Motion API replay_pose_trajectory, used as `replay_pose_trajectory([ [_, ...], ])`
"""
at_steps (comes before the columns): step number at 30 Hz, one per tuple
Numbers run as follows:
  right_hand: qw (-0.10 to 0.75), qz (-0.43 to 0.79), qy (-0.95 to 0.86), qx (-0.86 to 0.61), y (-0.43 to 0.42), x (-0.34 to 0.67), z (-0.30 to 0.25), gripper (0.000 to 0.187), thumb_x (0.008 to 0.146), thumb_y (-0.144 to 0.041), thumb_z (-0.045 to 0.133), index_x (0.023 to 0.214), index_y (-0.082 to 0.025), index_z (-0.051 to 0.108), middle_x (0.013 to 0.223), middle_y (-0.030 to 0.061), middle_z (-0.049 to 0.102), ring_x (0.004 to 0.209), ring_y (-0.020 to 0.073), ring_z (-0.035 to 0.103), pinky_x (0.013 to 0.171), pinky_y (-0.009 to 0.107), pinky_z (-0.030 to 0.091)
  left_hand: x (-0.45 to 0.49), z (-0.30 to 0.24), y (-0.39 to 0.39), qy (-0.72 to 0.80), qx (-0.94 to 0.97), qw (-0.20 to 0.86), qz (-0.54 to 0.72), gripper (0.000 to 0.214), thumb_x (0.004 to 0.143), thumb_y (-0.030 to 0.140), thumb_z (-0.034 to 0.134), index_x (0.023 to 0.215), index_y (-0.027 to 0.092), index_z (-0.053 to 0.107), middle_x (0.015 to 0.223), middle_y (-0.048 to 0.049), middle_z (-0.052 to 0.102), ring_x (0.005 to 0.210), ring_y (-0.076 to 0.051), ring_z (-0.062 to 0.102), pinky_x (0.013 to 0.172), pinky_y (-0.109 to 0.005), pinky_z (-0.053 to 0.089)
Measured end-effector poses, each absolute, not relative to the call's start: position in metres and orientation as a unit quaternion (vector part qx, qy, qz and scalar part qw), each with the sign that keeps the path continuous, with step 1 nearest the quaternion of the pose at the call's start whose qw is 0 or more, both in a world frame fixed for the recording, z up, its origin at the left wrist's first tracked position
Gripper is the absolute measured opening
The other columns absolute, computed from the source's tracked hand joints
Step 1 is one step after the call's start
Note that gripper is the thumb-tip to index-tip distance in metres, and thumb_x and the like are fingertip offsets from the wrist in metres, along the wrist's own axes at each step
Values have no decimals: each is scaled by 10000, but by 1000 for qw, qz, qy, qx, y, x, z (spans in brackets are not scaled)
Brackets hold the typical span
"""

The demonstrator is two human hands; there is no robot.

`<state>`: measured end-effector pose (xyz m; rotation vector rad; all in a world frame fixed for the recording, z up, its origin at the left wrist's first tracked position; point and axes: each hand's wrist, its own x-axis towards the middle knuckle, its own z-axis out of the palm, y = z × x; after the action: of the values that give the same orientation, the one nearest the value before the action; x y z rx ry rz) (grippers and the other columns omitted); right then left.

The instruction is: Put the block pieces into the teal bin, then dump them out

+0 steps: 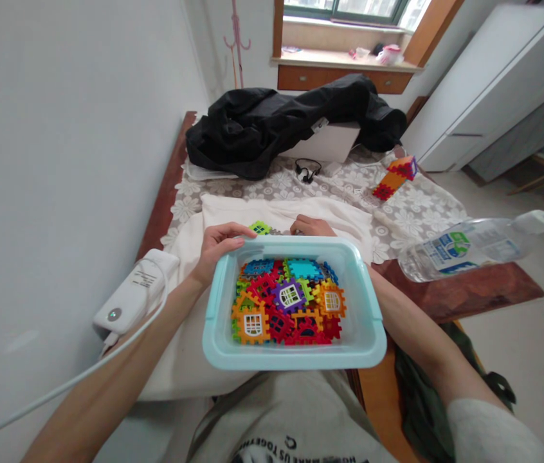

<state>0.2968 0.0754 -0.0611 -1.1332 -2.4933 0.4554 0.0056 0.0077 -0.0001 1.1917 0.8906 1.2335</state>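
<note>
A light-blue plastic bin (294,360) sits in front of me, filled with colourful toothed building blocks (291,299), some with window grilles. At its far left corner, my left hand (221,246) grips the rim between thumb and fingers. My right hand (314,226) rests on the cloth just beyond the bin's far edge, its fingers curled. The bin's rim hides part of that hand, so what it pinches is unclear. Between the two hands a green block (260,227) lies on the white cloth (233,207).
A clear plastic bottle (474,247) stands at the right. An orange-and-red block structure (395,177) is behind it. Black earphones (307,170) lie near a black jacket (272,125) draped at the back. On the left are a white power bank (137,292) with cable and the wall.
</note>
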Motion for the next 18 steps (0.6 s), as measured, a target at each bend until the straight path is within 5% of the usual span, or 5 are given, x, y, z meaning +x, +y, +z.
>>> replay_pose_trajectory([
  [6,309,161,-827,-442,84,301,-60,185,957,-386,638,866,-230,676,929,60,699,814,209,614,760,335,463,6,0,8,381,503,571,526,176,672,287,823,799,181,884,720,-46,807,563,-156,640,514,-241,470],
  [11,473,306,-690,-455,92,308,-45,316,865,-497,716,758,-216,619,645,-31,552,591,138,470,600,289,376,6,0,8,382,507,564,529,189,669,288,816,804,172,880,738,-62,814,582,-176,657,515,-248,465],
  [18,587,435,-597,-331,79,323,32,465,841,-637,806,758,-235,589,608,-67,386,485,85,318,468,244,245,3,-5,7,390,507,564,522,184,688,287,819,817,173,883,725,-51,799,571,-163,634,526,-251,470],
])
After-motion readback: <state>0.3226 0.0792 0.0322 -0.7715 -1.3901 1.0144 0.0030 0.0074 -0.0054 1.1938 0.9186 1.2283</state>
